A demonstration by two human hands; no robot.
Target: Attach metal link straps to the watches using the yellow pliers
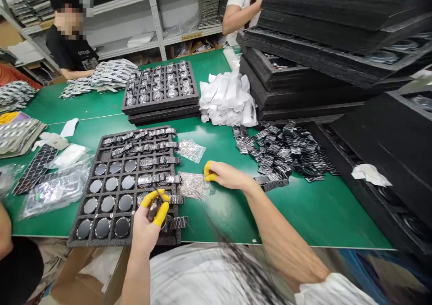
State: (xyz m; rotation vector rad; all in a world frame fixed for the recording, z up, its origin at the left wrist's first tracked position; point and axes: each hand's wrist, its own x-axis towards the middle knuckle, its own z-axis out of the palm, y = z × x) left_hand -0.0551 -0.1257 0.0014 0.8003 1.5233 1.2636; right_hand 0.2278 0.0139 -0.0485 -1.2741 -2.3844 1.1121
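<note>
My left hand [148, 219], with yellow finger cots on thumb and fingers, is closed around a small dark watch head [154, 209] over the front right of a black foam tray [72, 239]. Its fingers cover part of it. Round watch faces [108, 203] sit in the tray's left compartments; black metal watch bands [157, 179] lie across its right side. My right hand [224, 175] is pinched at the right edge of a clear bag of small silver pins [192, 185]; whatever is between the fingertips is too small to tell.
A second bag of pins [191, 150] lies behind the first. Loose black watch bands [290, 152] are heaped to the right, beside tall foam tray stacks [303, 88]. White wrapped pieces [227, 100] and a filled watch tray [162, 88] stand behind. Across the table sits a person [72, 48].
</note>
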